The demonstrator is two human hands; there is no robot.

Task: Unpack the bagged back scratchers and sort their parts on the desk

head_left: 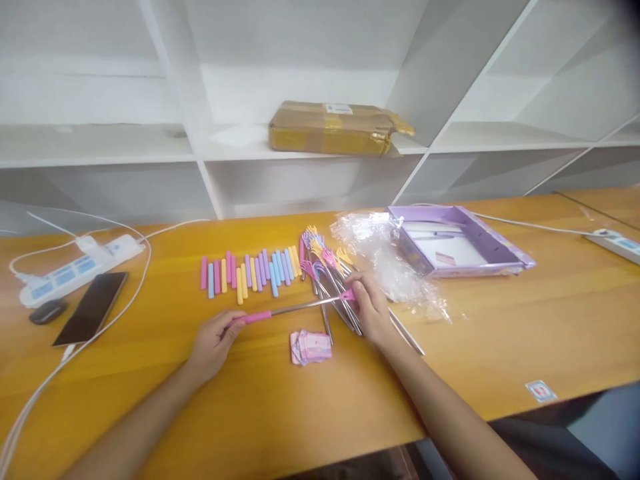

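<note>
Between my hands stretches a thin metal rod (300, 308) with a pink grip at one end and a pink hand-shaped tip at the other. My left hand (214, 340) is closed on the pink grip. My right hand (371, 308) pinches the pink tip end. Under the rod lies a pile of similar rods with coloured hand-shaped tips (325, 263). A row of pastel coloured grip sleeves (250, 270) lies on the wooden table (500, 333) behind my left hand. A small stack of pink cards (311, 347) sits between my hands.
A crumpled clear plastic bag (390, 257) and an open purple box (457, 248) lie to the right. At the left are a white power strip (80, 267), a black phone (91, 307), a dark mouse (46, 311) and cables. A cardboard parcel (335, 128) rests on the white shelf.
</note>
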